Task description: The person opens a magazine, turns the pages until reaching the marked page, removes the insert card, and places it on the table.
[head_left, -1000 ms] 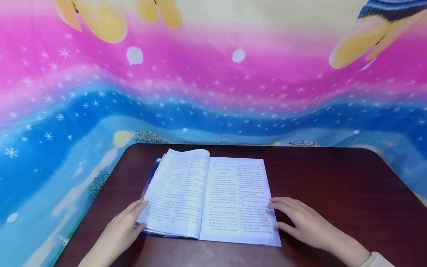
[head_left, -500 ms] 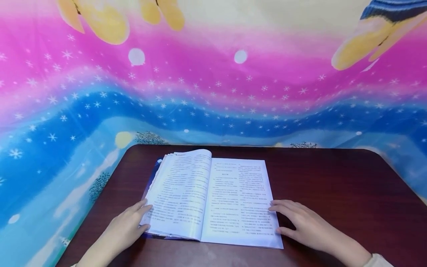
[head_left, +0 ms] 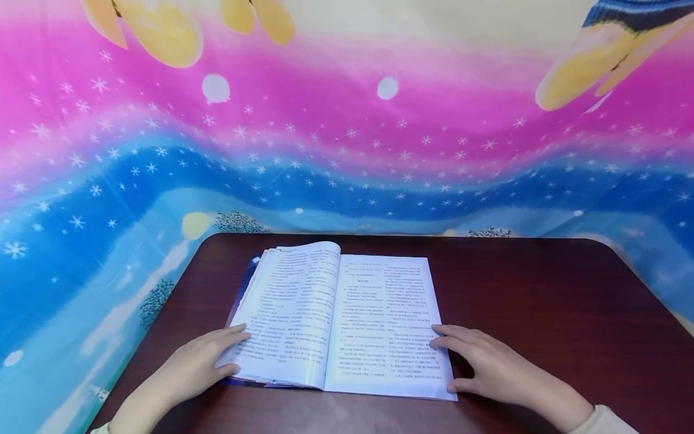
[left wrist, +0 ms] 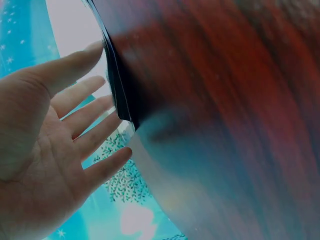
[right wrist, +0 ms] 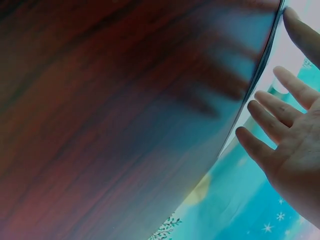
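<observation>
An open magazine (head_left: 379, 325) with printed text lies on the dark wooden table, its left pages bowed up near the spine. At its lower left edge, my left hand (head_left: 200, 361) rests with straight, spread fingers over the page margin. My right hand (head_left: 493, 364) touches the right edge, fingertips on the page and thumb at the lower corner. In the left wrist view the left hand (left wrist: 60, 125) shows its palm, fingers extended beside the magazine's dark edge (left wrist: 117, 85). The right wrist view has the right hand (right wrist: 290, 130) with fingers spread along the other edge.
The brown table (head_left: 542, 301) has rounded far corners and a glossy surface. Behind it hangs a pink and blue cloth (head_left: 347, 150) with snowflakes. A dark blue cover (head_left: 246, 289) sticks out under the left pages.
The left pages have settled a little lower and flatter. My left hand has moved slightly further onto the page, and my right fingertips have shifted slightly onto the right page.
</observation>
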The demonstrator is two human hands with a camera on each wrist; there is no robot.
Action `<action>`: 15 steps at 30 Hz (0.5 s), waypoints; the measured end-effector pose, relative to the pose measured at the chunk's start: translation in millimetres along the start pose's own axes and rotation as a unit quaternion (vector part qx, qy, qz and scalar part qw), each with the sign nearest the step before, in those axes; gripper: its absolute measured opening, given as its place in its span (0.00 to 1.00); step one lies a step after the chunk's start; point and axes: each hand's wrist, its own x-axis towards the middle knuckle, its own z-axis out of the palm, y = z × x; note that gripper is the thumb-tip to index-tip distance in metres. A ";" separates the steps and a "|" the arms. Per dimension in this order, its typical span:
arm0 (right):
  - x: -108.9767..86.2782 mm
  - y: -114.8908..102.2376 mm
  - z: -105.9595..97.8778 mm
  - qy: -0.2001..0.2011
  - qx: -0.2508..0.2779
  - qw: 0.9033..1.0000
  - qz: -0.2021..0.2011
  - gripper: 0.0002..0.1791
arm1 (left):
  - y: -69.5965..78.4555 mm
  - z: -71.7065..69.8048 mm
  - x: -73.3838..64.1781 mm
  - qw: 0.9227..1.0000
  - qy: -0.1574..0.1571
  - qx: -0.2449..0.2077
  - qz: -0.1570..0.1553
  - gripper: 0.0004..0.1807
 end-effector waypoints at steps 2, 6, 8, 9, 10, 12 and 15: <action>0.4 -0.3 0.2 0.000 0.000 1.000 0.000 0.35 | -1.1 0.0 -0.1 1.000 -0.005 -0.007 -0.005 0.30; 1.3 -0.2 1.6 -0.004 0.001 1.000 0.001 0.34 | -3.0 0.3 -0.5 1.000 -0.008 -0.014 -0.015 0.30; 1.8 -0.1 2.3 -0.006 0.002 1.000 0.003 0.35 | -4.0 0.4 -0.7 1.000 -0.008 -0.015 -0.018 0.30; 2.2 -0.1 2.5 -0.007 0.002 1.000 0.004 0.35 | -4.4 0.5 -0.8 1.000 -0.007 -0.015 -0.018 0.30; 2.5 -0.1 2.8 -0.008 0.003 1.000 0.004 0.35 | -4.7 0.6 -0.8 1.000 -0.006 -0.015 -0.019 0.30; 3.0 -0.3 3.0 -0.007 0.003 1.000 0.005 0.34 | -5.2 0.6 -0.7 1.000 -0.003 -0.014 -0.018 0.30; 4.2 -1.0 2.7 -0.005 0.002 1.000 0.008 0.33 | -5.8 0.5 0.1 1.000 0.001 -0.011 -0.014 0.30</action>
